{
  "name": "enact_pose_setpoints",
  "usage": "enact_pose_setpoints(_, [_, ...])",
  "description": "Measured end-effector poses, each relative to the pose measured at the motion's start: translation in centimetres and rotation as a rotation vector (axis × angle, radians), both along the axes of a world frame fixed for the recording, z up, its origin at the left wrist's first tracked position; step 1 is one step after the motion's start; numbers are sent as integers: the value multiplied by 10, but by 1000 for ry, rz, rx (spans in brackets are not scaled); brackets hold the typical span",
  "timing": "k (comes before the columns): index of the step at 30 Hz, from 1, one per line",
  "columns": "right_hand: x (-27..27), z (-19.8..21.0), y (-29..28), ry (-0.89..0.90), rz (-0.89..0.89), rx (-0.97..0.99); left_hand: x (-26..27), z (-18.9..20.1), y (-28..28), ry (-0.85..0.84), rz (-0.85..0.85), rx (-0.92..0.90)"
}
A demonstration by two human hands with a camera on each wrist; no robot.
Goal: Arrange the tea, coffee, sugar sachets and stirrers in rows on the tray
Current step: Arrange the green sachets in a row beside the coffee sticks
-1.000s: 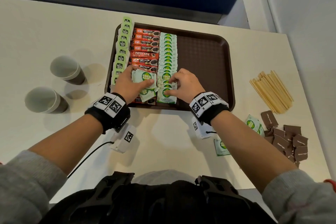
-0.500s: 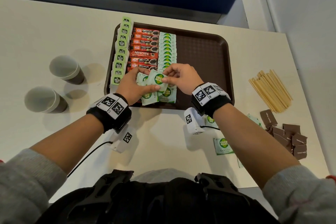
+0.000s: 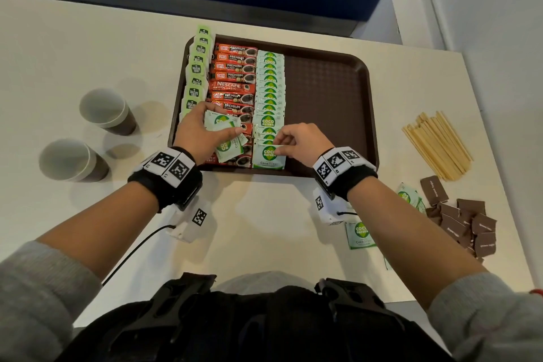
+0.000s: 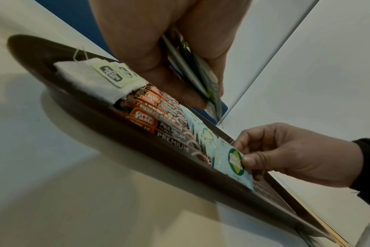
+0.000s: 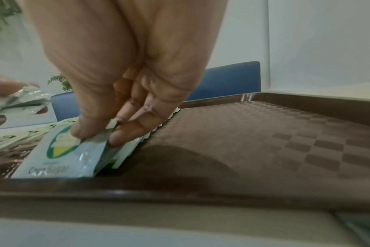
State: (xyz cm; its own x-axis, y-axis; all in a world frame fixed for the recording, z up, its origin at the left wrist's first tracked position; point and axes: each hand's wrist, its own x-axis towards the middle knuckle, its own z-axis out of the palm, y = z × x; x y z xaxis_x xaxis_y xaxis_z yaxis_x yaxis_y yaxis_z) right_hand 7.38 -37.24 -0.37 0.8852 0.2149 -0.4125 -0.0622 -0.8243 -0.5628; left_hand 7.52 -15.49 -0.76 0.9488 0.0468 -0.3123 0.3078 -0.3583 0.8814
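Note:
A brown tray (image 3: 329, 91) holds three rows: tea bags (image 3: 197, 73) at the left, red coffee sachets (image 3: 235, 79), then green-and-white sugar sachets (image 3: 269, 88). My left hand (image 3: 219, 126) hovers over the near coffee sachets and grips a small stack of sugar sachets (image 3: 224, 134), seen edge-on in the left wrist view (image 4: 203, 78). My right hand (image 3: 279, 146) pinches one sugar sachet (image 3: 266, 157) at the near end of the sugar row, thumb on top (image 5: 59, 157). The sachet's lower edge rests against the tray's near rim.
Wooden stirrers (image 3: 437, 144) lie on the table right of the tray, with a heap of brown sachets (image 3: 461, 217) nearer me. Loose green sachets (image 3: 360, 233) lie under my right forearm. Two paper cups (image 3: 105, 110) (image 3: 70, 160) stand at the left. The tray's right half (image 5: 264, 142) is bare.
My right hand drew one sugar sachet off the stack in my left hand and brought it down to the near end of the sugar row. My left hand shifted slightly left.

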Motion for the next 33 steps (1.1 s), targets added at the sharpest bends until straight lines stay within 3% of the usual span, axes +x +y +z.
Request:
enact_pose_setpoints(7, [-1, -2, 3, -134, 51, -63, -2, 2, -5, -20, -16, 23])
enact_pose_setpoints(16, [0, -4, 3, -159, 71, -77, -2, 2, -9, -37, -38, 19])
enact_pose_setpoints(22, [6, 6, 7, -250, -22, 70, 1, -1, -13, -46, -29, -22])
enact_pose_setpoints(27, [17, 17, 19, -80, -50, 250, 8, -1, -19, -30, -18, -48])
enact_pose_setpoints(33, [34, 21, 29, -67, -62, 307, 20, 7, -29, -52, -23, -49])
